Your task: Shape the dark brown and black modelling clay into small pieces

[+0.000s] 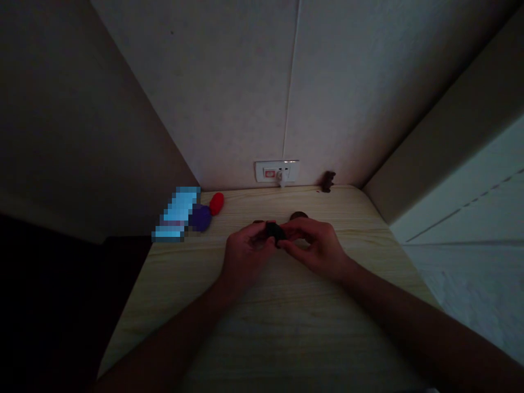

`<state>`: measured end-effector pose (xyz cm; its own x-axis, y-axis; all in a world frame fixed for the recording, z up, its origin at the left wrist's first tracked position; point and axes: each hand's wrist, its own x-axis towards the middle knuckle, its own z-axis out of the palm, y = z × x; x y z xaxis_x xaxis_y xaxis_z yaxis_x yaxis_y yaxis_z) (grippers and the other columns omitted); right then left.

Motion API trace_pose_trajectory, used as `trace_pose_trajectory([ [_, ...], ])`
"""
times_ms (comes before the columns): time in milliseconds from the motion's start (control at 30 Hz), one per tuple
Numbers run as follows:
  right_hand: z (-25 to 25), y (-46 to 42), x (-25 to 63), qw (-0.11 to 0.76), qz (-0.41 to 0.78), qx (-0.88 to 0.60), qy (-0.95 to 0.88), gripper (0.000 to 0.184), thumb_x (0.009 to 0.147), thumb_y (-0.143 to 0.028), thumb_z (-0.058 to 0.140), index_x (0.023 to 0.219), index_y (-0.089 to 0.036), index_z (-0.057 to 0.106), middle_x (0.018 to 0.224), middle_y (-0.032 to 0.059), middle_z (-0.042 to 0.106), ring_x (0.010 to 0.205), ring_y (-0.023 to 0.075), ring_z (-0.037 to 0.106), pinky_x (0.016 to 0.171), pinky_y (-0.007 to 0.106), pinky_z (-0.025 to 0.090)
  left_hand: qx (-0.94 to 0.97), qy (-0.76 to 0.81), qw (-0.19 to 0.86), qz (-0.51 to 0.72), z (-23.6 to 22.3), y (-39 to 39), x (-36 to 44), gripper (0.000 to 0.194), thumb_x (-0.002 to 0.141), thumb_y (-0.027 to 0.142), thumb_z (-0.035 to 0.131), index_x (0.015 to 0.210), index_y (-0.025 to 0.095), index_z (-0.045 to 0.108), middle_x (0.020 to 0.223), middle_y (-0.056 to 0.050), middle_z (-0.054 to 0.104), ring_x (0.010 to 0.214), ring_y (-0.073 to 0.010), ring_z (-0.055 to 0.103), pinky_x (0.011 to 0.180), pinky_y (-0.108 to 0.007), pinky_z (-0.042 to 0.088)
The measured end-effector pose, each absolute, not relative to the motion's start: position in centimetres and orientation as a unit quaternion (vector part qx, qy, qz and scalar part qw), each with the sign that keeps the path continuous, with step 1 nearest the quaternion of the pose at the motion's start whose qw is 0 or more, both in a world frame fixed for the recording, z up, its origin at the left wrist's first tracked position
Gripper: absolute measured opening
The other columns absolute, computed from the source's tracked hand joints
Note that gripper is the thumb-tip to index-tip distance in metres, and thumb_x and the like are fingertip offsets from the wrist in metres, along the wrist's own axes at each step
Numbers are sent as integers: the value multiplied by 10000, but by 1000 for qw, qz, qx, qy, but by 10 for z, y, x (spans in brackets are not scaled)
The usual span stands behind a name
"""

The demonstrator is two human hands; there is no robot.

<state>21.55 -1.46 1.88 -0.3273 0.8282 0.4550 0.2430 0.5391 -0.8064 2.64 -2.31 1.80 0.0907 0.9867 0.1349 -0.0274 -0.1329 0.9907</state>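
Observation:
Between my two hands is a small black lump [275, 233], too dark to tell its kind. My left hand [248, 252] pinches it from the left with the thumb and fingers. From the right, my right hand [317, 243] grips its edge with the thumb and forefinger. Just behind my right hand a dark brown round thing [299, 215] rests on the wooden tabletop [262, 327], partly hidden by the fingers. The edge of another dark thing [258, 221] shows behind my left hand.
A purple ball [201, 218], a red oval piece [217, 203] and a bright blurred-out panel [177, 214] are at the back left. A small dark brown figure [328, 181] stands at the back right by the wall. A socket plate [262, 172] with a white plug sits above the table's back edge.

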Motion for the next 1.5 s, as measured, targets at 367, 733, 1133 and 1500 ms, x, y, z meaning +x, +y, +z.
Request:
trace_pose_trajectory([
  [367,13,-8,210,476,562,-372,-566,246,796,-394,819,877,-170,761,700,19,757,525,128,674,522,243,571,523,440,519,513,11,-21,27,254,830,265,705,1026,147,815,970,-72,813,914,-230,752,827,-325,592],
  [733,14,-16,208,501,512,-411,-564,375,717,-355,908,1030,-204,768,850,40,772,728,166,725,692,289,612,468,445,546,534,18,-28,36,465,678,256,912,1103,150,757,1073,-103,803,977,-237,763,920,-374,611],
  [1133,16,-12,209,445,627,-368,-524,239,746,-348,874,869,-175,763,726,12,759,600,129,691,582,238,582,501,440,535,519,19,-26,29,190,761,151,768,941,167,826,899,-53,813,822,-188,759,785,-297,607],
  [1500,24,-12,211,441,681,-326,-485,239,825,-372,826,886,-151,759,716,14,731,544,99,652,507,196,547,370,368,668,530,19,-22,33,382,716,267,859,1049,167,699,852,-27,751,738,-170,710,686,-290,568],
])
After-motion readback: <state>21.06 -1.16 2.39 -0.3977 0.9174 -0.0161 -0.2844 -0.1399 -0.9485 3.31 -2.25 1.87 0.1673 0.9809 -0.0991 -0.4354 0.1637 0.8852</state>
